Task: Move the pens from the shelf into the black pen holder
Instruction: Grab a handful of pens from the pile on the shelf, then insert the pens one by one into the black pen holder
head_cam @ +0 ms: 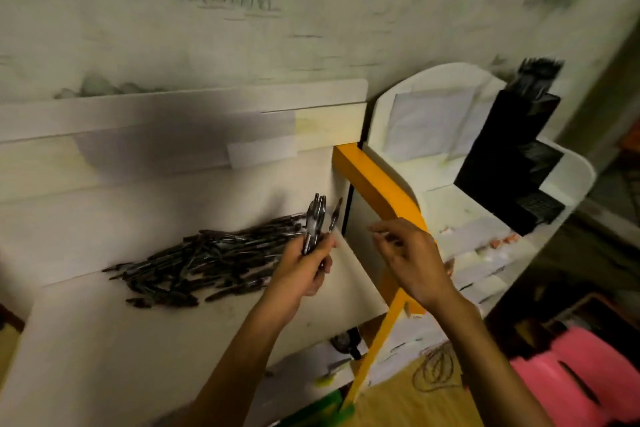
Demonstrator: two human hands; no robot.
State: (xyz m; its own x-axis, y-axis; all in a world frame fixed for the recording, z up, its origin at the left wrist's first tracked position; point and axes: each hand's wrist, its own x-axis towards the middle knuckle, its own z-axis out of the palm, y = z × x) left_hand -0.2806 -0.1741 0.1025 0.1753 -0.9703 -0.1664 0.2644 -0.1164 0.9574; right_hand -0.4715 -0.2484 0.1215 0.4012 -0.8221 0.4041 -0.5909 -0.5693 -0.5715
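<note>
Seen from above, looking down at a pale shelf [104, 340] under a painted wall [311, 10]. Spread across the shelf's middle, a loose heap of dark pens [207, 260], stretching from its left part toward its right edge. At the right end of that heap, the left hand [304, 270], fingers curled round a small bunch of pens [315, 222] held upright, tips pointing up, clear of the shelf surface. Just right of the shelf's edge, the right hand [412, 253], raised in the air, fingers loosely bent and pointing left toward the bunch, nothing plainly gripped; blur too strong to tell more. Beside the shelf's right edge, an orange frame [377, 184], slanting down. Well right of the shelf, on a white rounded stand [433, 107], the black pen holder [512, 163], stepped in shape, with dark pens already standing in its tallest compartment. Lower right of the shelf, a pink object [581, 374] and a coil of cord [436, 371] on the floor.
</note>
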